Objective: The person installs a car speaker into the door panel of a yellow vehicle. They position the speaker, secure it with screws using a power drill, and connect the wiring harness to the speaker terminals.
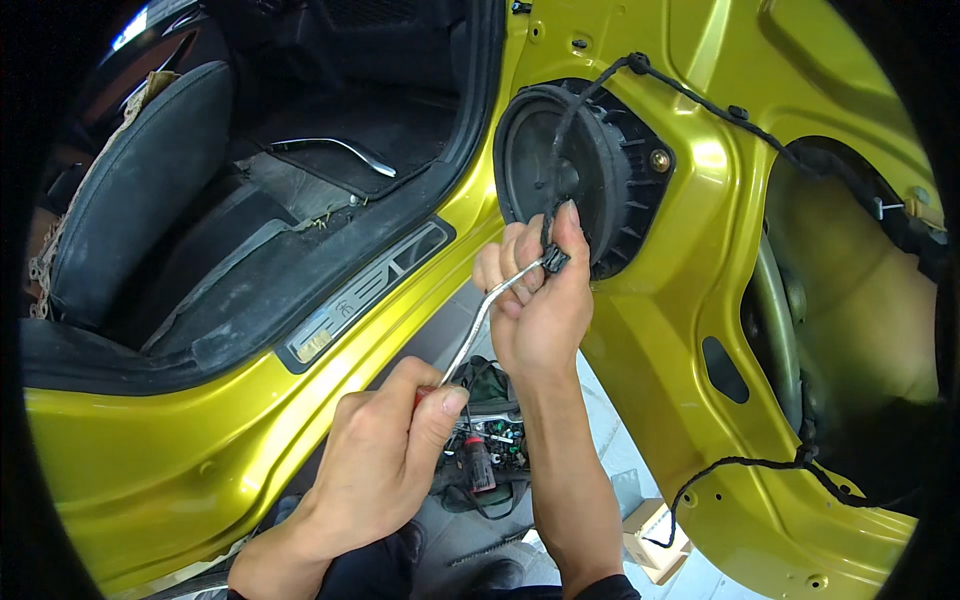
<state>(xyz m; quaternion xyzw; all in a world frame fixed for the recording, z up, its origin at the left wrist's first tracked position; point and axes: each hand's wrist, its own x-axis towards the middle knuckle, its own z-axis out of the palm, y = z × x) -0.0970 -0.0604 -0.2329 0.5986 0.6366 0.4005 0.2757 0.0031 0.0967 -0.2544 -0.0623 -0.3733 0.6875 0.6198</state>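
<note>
My left hand [375, 465] is closed around the red handle of a pry tool with a bent metal shaft [470, 340]. The tool's tip meets a small black plastic piece [553, 259], a clip or a connector, on a black taped wiring harness [566, 125]. Pinched in the fingers of my right hand [540, 310] are that piece and the harness end. From there the harness runs up across a round black door speaker [540, 150] and along the top of the yellow-green door panel [690, 260]. My fingers hide part of the black piece.
Left is the open car doorway with its sill plate [370, 295] and a dark seat [140, 200]. Below my hands, a tool bag [510, 497] with several tools lies on the floor. A loose wire [740, 463] hangs from the lower door, near a cardboard box [652, 545].
</note>
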